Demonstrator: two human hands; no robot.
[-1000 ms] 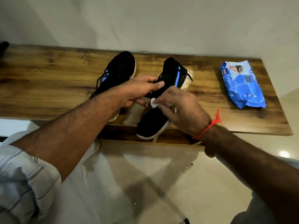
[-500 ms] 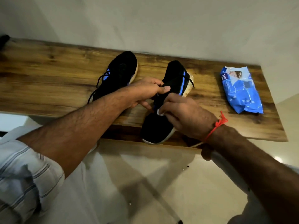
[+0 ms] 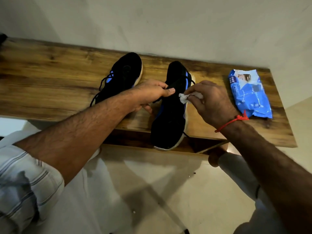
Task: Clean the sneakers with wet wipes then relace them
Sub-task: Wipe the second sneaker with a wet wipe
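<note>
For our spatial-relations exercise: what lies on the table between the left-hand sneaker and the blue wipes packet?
The head view shows the other sneaker, gripped by the left hand, with the right hand holding a wet wipe.

Right sneaker (image 3: 170, 119): black, with blue stripes and a white sole edge.
Left sneaker (image 3: 125, 73): black, blue at the laces, pale sole.
Wet wipe (image 3: 184, 97): white.
Wipes pack (image 3: 249, 93): blue and white.
Shelf (image 3: 50, 85): brown wood grain.
Wrist thread (image 3: 236, 119): red.
Sleeve (image 3: 25, 183): white, grey-striped.
</note>
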